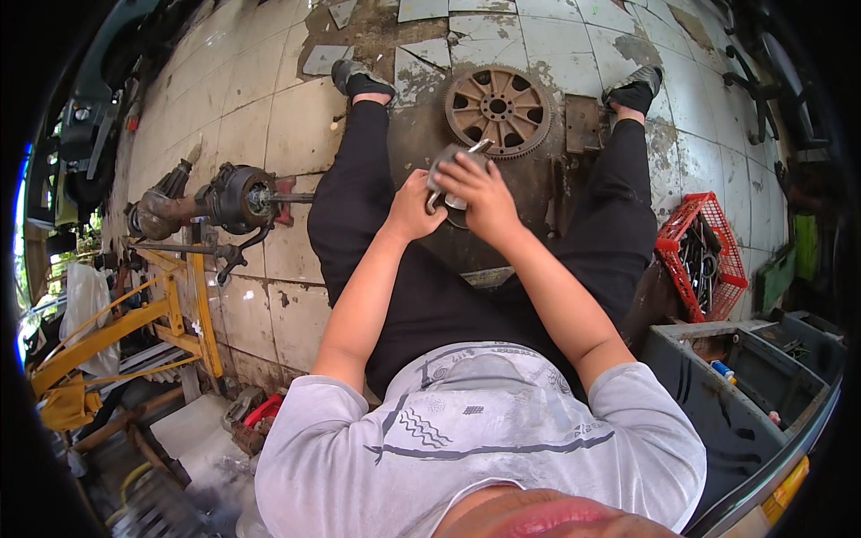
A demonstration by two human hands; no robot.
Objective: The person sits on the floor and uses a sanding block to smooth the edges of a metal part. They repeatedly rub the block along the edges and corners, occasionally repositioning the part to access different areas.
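Two bare hands, close together above the floor, between legs in loose black trousers (pixel 356 179). Left hand (pixel 413 208): fingers curled closed around the near left side of a small grey metal-looking piece with bright silvery ends (pixel 441 170). Right hand (pixel 482 195): fingers laid across the top of the same piece; thumb hidden, so cannot tell whether it pinches or merely steadies. Piece sits between the two hands, off the floor; its exact kind is unclear at this size.

Risks, my judgement: if the left fingers slacken, or the metal proves oily, the piece could slip and drop, perhaps striking the rusty brown spoked wheel with a toothed rim (pixel 484 107) that lies flat just beyond. A sudden twist might scrape the right fingers on a silvery end.

Ground and room, left to right: yellow metal frame (pixel 108 343), lower left; above it, a rusty brown axle-like housing (pixel 161 215). Pale tiled floor (pixel 242 125), cracked and broken toward the far side, dark and greasy-looking around the wheel. Flat rusty square plate (pixel 582 124) just right of the wheel. Farther right, red plastic lattice crate (pixel 731 260) holding metal tools; nearer, a dark grey compartmented box (pixel 704 412).
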